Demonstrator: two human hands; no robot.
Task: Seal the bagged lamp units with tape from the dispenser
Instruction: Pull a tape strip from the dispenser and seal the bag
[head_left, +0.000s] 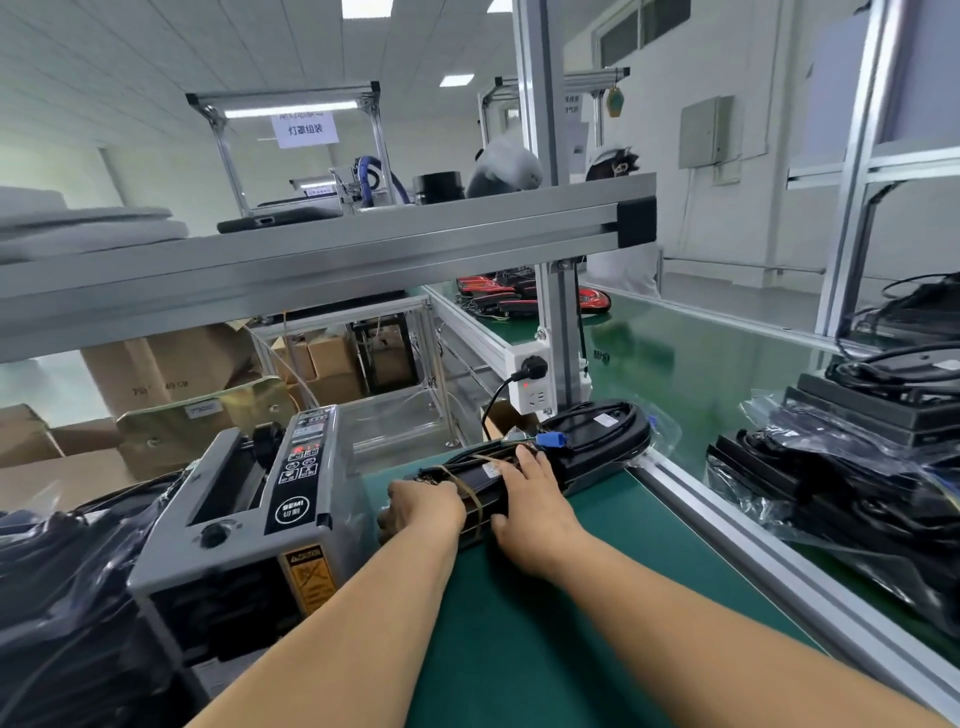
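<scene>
The bagged lamp unit lies lengthwise on the green mat at the centre of the frame, running from the hands up toward the right. A brownish tape strip wraps across its near end, just between the two hands.

The left hand curls its fingers round that near end. I judge that this holds the folded bag mouth closed and stops the unit sliding. The right hand lies on top with fingers straight and spread, thumb down the near side. It is probably pressing the bag flat so the tape beds down smoothly.

A blue connector and coiled cable show through the plastic at the far end.

The tape dispenser stands just left of the unit, at lower left of the frame. It is likely kept that close so the next strip is a short reach for the left hand.

Beyond the aluminium rail, at right, a stack of bagged units rests on the conveyor side. I cannot tell whether those are sealed.
</scene>
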